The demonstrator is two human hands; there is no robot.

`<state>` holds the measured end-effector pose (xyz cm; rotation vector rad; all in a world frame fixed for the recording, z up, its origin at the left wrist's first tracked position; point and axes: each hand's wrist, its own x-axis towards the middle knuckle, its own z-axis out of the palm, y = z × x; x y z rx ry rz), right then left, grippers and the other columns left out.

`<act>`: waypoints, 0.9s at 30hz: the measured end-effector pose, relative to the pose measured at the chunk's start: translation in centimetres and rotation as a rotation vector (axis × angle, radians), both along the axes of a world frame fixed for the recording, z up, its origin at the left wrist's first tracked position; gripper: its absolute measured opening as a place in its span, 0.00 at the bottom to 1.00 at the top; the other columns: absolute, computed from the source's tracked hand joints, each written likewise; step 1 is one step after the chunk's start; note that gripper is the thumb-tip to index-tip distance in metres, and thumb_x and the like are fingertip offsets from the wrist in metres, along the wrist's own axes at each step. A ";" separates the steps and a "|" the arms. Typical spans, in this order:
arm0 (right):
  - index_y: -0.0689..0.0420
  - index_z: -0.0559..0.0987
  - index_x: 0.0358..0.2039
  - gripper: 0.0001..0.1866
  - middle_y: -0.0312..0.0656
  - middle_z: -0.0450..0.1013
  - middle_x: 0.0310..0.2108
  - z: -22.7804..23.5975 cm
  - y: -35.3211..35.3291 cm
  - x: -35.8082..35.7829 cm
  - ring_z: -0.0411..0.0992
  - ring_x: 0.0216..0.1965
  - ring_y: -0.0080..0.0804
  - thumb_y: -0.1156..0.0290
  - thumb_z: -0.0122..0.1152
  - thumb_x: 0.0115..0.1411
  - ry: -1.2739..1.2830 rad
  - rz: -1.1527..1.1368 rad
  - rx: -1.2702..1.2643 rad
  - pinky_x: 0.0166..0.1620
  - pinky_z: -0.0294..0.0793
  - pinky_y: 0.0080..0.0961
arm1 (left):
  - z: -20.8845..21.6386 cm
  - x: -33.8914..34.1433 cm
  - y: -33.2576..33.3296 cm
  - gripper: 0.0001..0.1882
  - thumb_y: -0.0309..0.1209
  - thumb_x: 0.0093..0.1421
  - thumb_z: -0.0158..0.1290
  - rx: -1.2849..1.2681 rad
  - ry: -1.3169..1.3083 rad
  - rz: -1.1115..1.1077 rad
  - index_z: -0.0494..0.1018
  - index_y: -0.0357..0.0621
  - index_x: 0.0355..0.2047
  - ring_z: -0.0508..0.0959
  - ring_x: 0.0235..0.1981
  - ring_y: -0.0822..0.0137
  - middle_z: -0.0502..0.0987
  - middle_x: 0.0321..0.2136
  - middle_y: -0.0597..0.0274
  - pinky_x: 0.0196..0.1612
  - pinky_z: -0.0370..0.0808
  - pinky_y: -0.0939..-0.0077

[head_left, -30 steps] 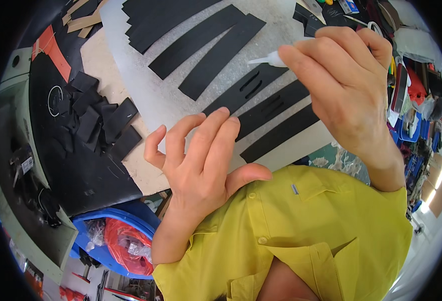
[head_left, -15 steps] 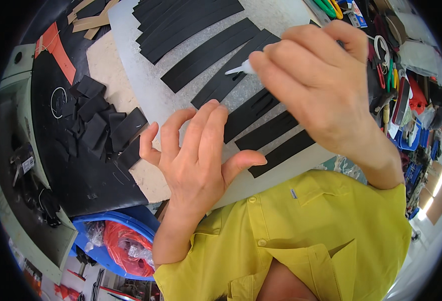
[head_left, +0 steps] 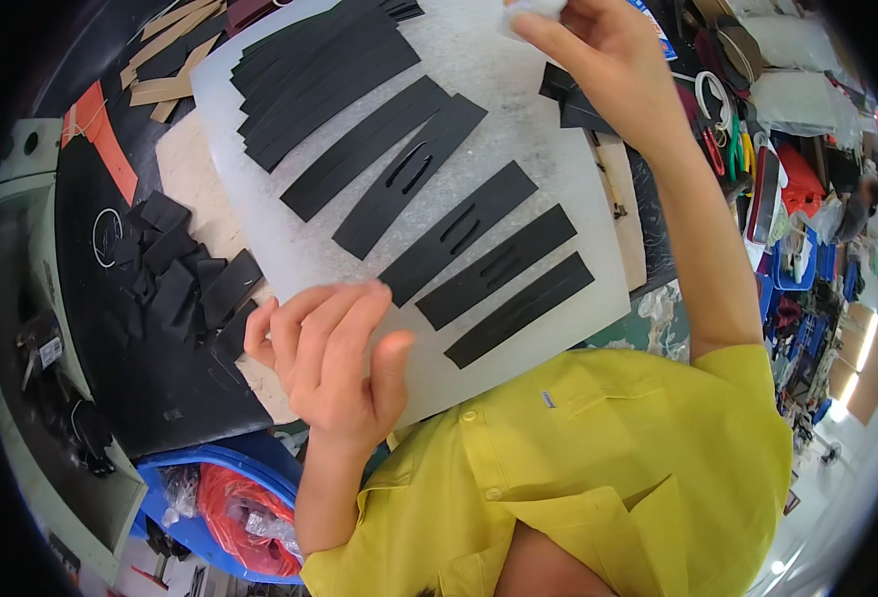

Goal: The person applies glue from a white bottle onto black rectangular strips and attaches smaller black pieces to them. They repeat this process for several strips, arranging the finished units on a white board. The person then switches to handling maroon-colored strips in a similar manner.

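My right hand is at the top edge, fingers closed round a white nozzle bottle, which is partly cut off by the frame. Open, with curved fingers apart, my left hand hovers by the near end of a black strip. Two dark glossy lines mark that strip. Similar paired lines show on the black strip farther left and the black strip nearer me. The nearest black strip has a fainter line. All of them lie on a pale grey sheet.
Overlapping black strips cover the sheet's far left. Loose black pieces are heaped on the dark table. A blue tub holding red plastic stands below. Tools and plastic bags crowd the right side.
My right hand has lifted the bottle off a strip and moved away to the far edge. My left hand has shifted left and nearer me. Two glossy lines now show fully on that strip.
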<state>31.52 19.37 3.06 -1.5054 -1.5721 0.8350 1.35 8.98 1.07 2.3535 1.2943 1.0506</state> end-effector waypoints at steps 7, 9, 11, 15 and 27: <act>0.63 0.77 0.46 0.16 0.39 0.76 0.38 -1.2 0.0 0.2 0.75 0.40 0.23 0.72 0.68 0.60 -0.214 -0.137 0.221 0.44 0.73 0.21 | 0.4 0.1 -3.4 0.09 0.26 0.53 0.66 -0.179 -0.031 0.028 0.80 0.46 0.35 0.73 0.28 0.66 0.78 0.26 0.68 0.44 0.60 0.67; 0.61 0.77 0.46 0.17 0.39 0.76 0.40 1.2 -2.9 1.7 0.75 0.42 0.26 0.71 0.70 0.57 -0.214 -0.005 0.100 0.46 0.73 0.24 | 0.1 0.2 -4.7 0.11 0.27 0.52 0.68 -0.207 -0.010 0.039 0.81 0.46 0.36 0.72 0.28 0.66 0.77 0.25 0.68 0.44 0.60 0.67; 0.57 0.80 0.37 0.12 0.35 0.76 0.39 2.0 -7.7 1.6 0.74 0.42 0.29 0.72 0.70 0.51 -0.205 0.018 -0.039 0.46 0.71 0.29 | 0.3 0.8 -5.2 0.13 0.30 0.52 0.69 -0.217 0.001 0.007 0.81 0.47 0.38 0.72 0.28 0.66 0.76 0.26 0.69 0.44 0.59 0.68; 0.55 0.84 0.37 0.13 0.35 0.78 0.41 -0.7 -15.8 0.0 0.74 0.44 0.35 0.77 0.73 0.48 -0.464 0.112 0.222 0.45 0.71 0.31 | 0.2 1.6 -6.1 0.17 0.35 0.51 0.70 -0.133 0.140 0.030 0.82 0.48 0.41 0.70 0.30 0.66 0.75 0.28 0.70 0.44 0.58 0.68; 0.55 0.81 0.35 0.11 0.37 0.73 0.32 -0.3 -18.9 -2.0 0.70 0.35 0.39 0.81 0.67 0.51 -0.371 0.078 0.192 0.41 0.67 0.32 | 0.1 3.2 -6.7 0.13 0.26 0.51 0.68 -0.126 0.119 0.023 0.80 0.45 0.37 0.72 0.32 0.65 0.78 0.34 0.66 0.45 0.60 0.69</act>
